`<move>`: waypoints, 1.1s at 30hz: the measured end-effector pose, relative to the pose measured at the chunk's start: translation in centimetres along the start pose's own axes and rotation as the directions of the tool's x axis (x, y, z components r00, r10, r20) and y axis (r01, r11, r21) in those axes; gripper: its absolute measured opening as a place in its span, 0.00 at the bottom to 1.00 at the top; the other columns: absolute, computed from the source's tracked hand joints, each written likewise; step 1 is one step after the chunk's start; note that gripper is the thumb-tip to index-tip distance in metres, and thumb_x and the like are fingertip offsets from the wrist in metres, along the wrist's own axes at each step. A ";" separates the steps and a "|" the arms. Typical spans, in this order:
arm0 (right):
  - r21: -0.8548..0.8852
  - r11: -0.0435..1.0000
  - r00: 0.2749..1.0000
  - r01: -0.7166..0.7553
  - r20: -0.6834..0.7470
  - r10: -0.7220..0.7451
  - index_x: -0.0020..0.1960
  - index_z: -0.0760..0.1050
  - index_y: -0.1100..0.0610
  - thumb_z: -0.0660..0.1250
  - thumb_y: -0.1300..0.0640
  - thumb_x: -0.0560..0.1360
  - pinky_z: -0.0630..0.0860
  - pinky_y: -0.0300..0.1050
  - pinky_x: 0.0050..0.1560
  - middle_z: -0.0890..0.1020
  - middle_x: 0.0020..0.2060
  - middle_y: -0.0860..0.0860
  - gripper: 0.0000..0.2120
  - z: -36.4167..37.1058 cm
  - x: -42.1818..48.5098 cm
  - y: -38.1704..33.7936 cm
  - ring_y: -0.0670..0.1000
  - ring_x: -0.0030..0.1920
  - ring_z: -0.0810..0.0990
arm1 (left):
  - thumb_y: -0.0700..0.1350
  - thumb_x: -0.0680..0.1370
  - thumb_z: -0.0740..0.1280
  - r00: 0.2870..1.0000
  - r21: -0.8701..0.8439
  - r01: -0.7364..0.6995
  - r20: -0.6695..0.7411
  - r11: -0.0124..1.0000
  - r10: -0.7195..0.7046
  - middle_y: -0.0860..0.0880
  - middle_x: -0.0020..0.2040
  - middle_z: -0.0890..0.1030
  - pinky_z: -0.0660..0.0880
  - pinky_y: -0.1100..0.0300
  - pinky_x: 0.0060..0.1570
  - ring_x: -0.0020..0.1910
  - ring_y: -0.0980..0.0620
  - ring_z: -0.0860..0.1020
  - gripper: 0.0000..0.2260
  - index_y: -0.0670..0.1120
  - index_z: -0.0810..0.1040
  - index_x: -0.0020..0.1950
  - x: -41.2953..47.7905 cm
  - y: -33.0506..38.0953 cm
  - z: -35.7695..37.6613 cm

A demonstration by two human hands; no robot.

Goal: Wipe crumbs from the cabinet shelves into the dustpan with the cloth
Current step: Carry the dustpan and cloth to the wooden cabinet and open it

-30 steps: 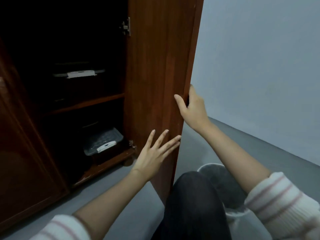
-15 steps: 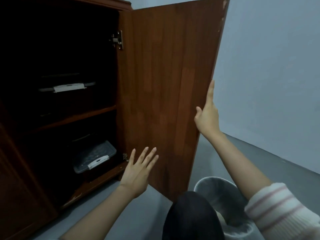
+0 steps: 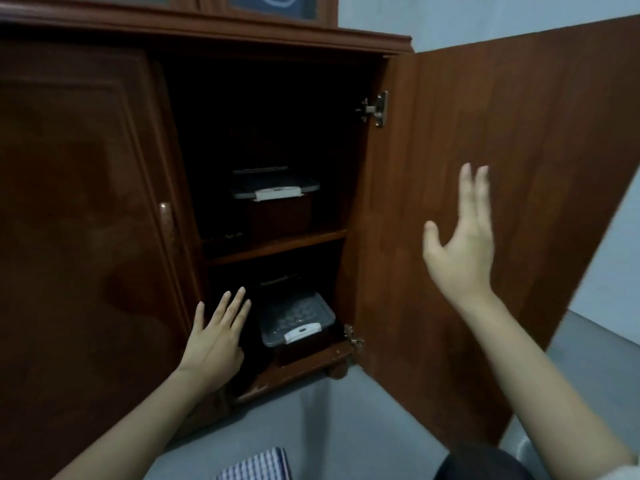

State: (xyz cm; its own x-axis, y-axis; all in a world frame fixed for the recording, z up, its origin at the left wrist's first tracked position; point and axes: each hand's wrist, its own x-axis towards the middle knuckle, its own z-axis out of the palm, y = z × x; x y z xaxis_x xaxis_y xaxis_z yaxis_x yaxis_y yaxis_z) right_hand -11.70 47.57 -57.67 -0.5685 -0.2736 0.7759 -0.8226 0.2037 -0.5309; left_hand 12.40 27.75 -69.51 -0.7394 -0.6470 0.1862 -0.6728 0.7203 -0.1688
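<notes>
The cabinet (image 3: 242, 36) of dark red-brown wood stands with its right door (image 3: 519, 168) swung wide open and its left door (image 3: 79, 202) closed. Two shelves show in the open right half: the upper shelf (image 3: 277, 245) at mid-height and the bottom shelf (image 3: 308, 362) just above the floor. Each carries a plastic box with a clear lid and a white clasp, the upper box (image 3: 277, 192) far back in shadow, the lower box (image 3: 298, 323) nearer the front edge. Whether there are crumbs on the boards cannot be told in the dim interior.

The cloth (image 3: 258, 464), checked blue and white, lies on the floor (image 3: 329, 420) at the near edge of view, between the forearms, partly cut off by the frame.

The left hand (image 3: 216, 337) is held flat before the lower compartment, just right of the closed door's edge, fingers straight and close together, gripping nothing. The right hand (image 3: 460, 244) is raised before the inner face of the open door, fingers straight and thumb spread; contact with the wood cannot be told.

Two metal hinges (image 3: 375, 107) join the door to the frame. The floor is smooth grey; the wall (image 3: 502, 19) behind is pale and plain.
</notes>
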 end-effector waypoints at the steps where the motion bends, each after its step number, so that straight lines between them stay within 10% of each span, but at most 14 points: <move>1: 0.061 0.998 0.998 0.007 0.060 -0.010 0.77 0.50 0.54 0.64 0.64 0.75 0.53 0.49 0.75 0.52 0.77 0.54 0.37 1.6 -0.2 -1.3 0.53 0.77 0.51 | 0.47 0.78 0.59 1.000 0.014 0.016 -0.012 1.000 -0.016 0.49 0.70 0.30 0.41 0.43 0.72 0.69 0.50 0.31 0.35 0.45 0.35 0.73 -0.3 -0.7 0.3; 5: 0.271 0.963 0.966 -0.007 0.250 -0.063 0.76 0.55 0.55 0.64 0.64 0.76 0.56 0.38 0.71 0.63 0.74 0.51 0.31 8.4 -1.3 -6.0 0.50 0.74 0.60 | 0.48 0.54 0.79 0.994 0.077 0.042 -0.101 0.996 -0.034 0.42 0.70 0.68 0.70 0.40 0.57 0.68 0.44 0.69 0.42 0.40 0.73 0.66 -1.7 -4.3 2.9; 10: 0.402 0.913 0.874 -0.077 0.468 -0.132 0.70 0.68 0.56 0.65 0.61 0.77 0.68 0.42 0.67 0.77 0.63 0.51 0.22 16.2 -2.7 -10.1 0.49 0.64 0.74 | 0.47 0.47 0.79 0.988 0.005 0.145 -0.057 0.989 -0.145 0.44 0.61 0.79 0.79 0.49 0.46 0.56 0.46 0.81 0.39 0.42 0.80 0.59 -3.2 -7.0 6.0; 16: 0.386 0.888 0.705 -0.251 0.701 -0.106 0.66 0.73 0.55 0.64 0.63 0.77 0.74 0.43 0.59 0.80 0.57 0.52 0.18 24.5 -3.4 -11.6 0.49 0.53 0.79 | 0.39 0.61 0.74 0.910 -0.156 0.219 -0.323 0.963 -0.259 0.40 0.73 0.65 0.72 0.46 0.60 0.68 0.42 0.68 0.38 0.39 0.67 0.71 0.2 -9.9 2.2; 23: 0.243 0.862 0.508 -0.444 0.861 0.019 0.73 0.63 0.54 0.64 0.63 0.77 0.71 0.46 0.64 0.72 0.67 0.53 0.25 30.0 -7.1 -10.6 0.53 0.64 0.73 | 0.50 0.78 0.53 0.840 0.139 0.093 -0.543 0.986 -0.003 0.44 0.77 0.54 0.49 0.43 0.70 0.76 0.44 0.50 0.23 0.50 0.64 0.73 7.6 -12.0 -6.1; 28: 0.282 0.837 0.506 -0.469 0.863 -0.008 0.73 0.63 0.52 0.62 0.66 0.77 0.71 0.45 0.64 0.73 0.66 0.53 0.26 30.5 -7.8 -10.9 0.52 0.64 0.73 | 0.48 0.76 0.52 0.851 0.254 0.126 -0.525 0.959 0.027 0.43 0.77 0.52 0.49 0.40 0.70 0.76 0.41 0.49 0.24 0.48 0.67 0.72 10.1 -13.0 -6.9; 33: 0.416 0.799 0.607 -0.434 0.791 -0.083 0.71 0.67 0.52 0.55 0.71 0.77 0.68 0.36 0.62 0.76 0.63 0.54 0.26 30.0 -5.5 -12.1 0.50 0.64 0.74 | 0.49 0.77 0.53 0.805 0.045 0.174 -0.582 0.984 -0.116 0.45 0.77 0.48 0.51 0.46 0.72 0.76 0.47 0.46 0.30 0.45 0.47 0.77 8.7 -13.0 -2.8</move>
State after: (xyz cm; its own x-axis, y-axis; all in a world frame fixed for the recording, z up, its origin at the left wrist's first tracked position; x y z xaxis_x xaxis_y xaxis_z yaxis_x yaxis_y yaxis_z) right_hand 0.96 18.42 -65.74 -0.2871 -0.9261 0.2449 -0.4165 -0.1095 -0.9025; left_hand 14.80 13.50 -62.95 -0.5027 -0.4588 0.7327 -0.7919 0.5843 -0.1774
